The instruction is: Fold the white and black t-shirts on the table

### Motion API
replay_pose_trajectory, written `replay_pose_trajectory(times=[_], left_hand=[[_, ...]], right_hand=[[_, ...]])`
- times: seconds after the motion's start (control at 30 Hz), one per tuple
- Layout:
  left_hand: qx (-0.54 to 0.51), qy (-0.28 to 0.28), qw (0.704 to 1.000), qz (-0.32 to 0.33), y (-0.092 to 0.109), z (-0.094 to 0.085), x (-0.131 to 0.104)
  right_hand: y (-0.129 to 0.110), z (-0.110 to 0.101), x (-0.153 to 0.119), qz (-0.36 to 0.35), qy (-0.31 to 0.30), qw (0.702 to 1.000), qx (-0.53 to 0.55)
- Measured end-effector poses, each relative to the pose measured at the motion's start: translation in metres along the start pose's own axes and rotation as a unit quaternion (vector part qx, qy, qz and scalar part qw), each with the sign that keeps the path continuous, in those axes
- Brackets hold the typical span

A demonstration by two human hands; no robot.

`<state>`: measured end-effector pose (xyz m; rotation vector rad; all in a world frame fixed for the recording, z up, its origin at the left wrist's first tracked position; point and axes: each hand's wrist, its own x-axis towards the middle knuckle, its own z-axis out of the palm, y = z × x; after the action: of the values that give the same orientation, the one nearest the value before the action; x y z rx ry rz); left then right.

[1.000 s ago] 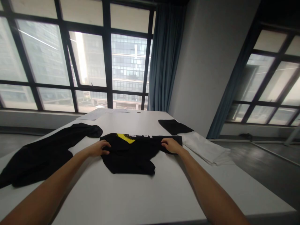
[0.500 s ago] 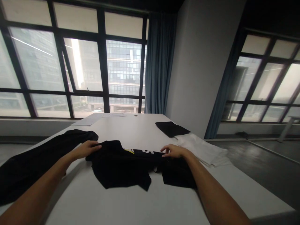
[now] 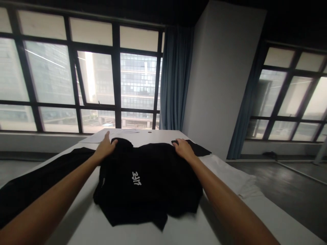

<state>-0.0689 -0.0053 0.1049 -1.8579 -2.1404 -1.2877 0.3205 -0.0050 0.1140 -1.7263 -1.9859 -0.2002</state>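
Observation:
A black T-shirt with small white lettering hangs between my two hands, its lower part over the white table. My left hand pinches its upper left corner, thumb against the cloth and a finger pointing up. At the opposite upper corner, my right hand is closed on the cloth, fingers partly hidden behind it. The top edge is raised and the cloth sags in soft folds.
Another black garment lies along the table's left side. On the right are a folded black cloth and a white garment. Paper sheets lie at the far left, near the windows. A grey pillar stands beyond the table.
Both hands have risen and moved farther away, lifting the shirt's far edge. The shirt is now spread taller, and a different face with small white lettering shows.

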Motion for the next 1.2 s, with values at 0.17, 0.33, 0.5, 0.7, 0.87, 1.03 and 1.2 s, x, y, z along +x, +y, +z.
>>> replay_pose_trajectory(times=[0.17, 0.33, 0.5, 0.7, 0.87, 1.03, 1.2], left_hand=[[0.117, -0.230, 0.957, 0.134, -0.035, 0.056, -0.062], [0.145, -0.295, 0.936, 0.126, -0.072, 0.072, -0.101], [0.197, -0.299, 0.931, 0.073, -0.087, 0.061, -0.079], [0.304, -0.173, 0.935, 0.064, -0.094, 0.057, -0.049], [0.330, -0.071, 0.929, 0.155, -0.068, 0.044, -0.061], [0.132, -0.317, 0.906, 0.250, -0.028, 0.025, -0.096], [0.042, -0.492, 0.836, 0.239, -0.050, -0.003, -0.112]], right_hand=[[0.009, 0.057, -0.038, -0.064, -0.191, 0.980, -0.002], [0.035, 0.077, -0.066, -0.026, -0.339, 0.940, -0.013], [0.041, 0.071, -0.075, -0.001, -0.336, 0.942, -0.010], [0.043, 0.070, -0.082, -0.008, -0.327, 0.945, 0.000], [0.077, 0.085, -0.078, 0.009, -0.257, 0.966, 0.019], [0.098, 0.100, -0.071, 0.037, -0.247, 0.967, 0.048], [0.106, 0.102, -0.066, 0.054, -0.259, 0.962, 0.061]])
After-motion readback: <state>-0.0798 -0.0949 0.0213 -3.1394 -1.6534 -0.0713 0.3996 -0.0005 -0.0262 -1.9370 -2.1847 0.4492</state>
